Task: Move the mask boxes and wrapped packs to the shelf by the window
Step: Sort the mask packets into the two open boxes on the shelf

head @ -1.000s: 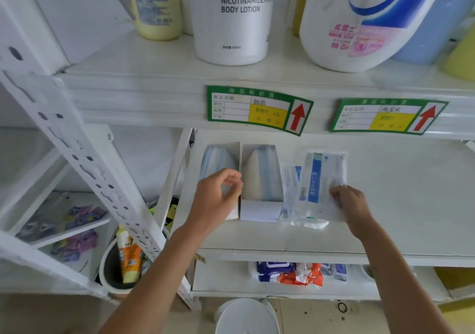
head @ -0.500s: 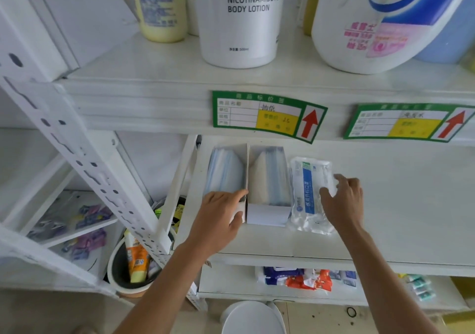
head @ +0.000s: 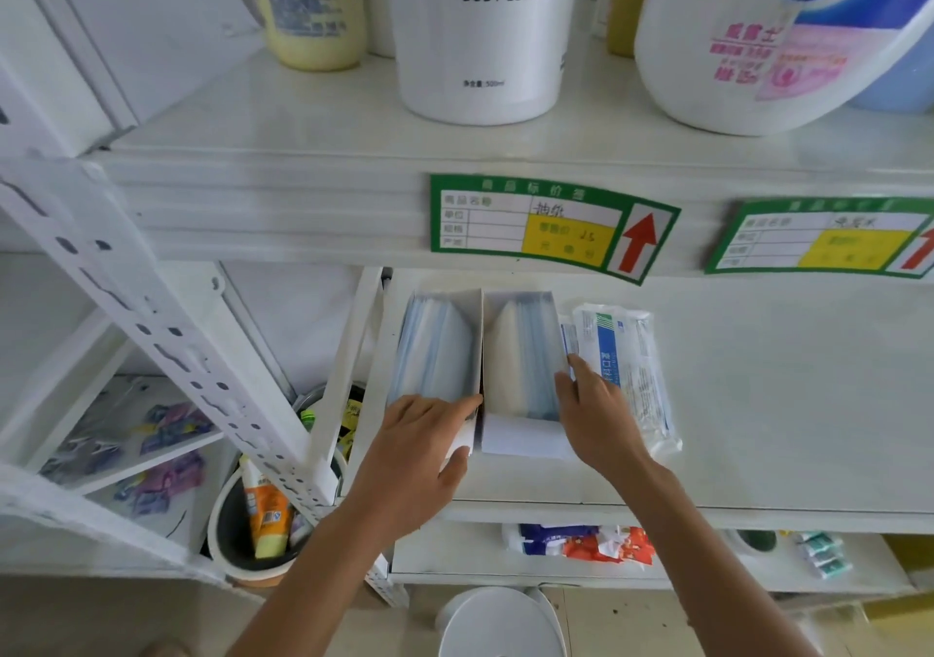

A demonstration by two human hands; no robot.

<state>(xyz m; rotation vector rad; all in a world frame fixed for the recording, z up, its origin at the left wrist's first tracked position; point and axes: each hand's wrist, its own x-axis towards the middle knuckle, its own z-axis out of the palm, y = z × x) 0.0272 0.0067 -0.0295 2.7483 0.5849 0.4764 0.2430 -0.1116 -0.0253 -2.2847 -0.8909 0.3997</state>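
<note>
Two open white mask boxes stand side by side at the left end of the middle shelf (head: 783,403), both filled with blue masks. My left hand (head: 419,454) grips the front end of the left mask box (head: 434,348), fingers over its top edge. My right hand (head: 596,419) holds the right wall of the right mask box (head: 520,353), thumb on the masks. Its fingers lie on the clear wrapped packs (head: 632,353), which rest flat on the shelf against that box.
Above, a shelf carries a white body lotion bottle (head: 485,34), a yellow bottle (head: 313,4) and a large white jug (head: 758,39); green price tags (head: 551,226) hang on its edge. A perforated upright (head: 167,343) slants at left. Packets (head: 581,545) lie on the shelf below.
My right hand laid the wrapped packs flat beside the boxes, then slid left onto the right box. My left hand moved down from the top to the front of the left box.
</note>
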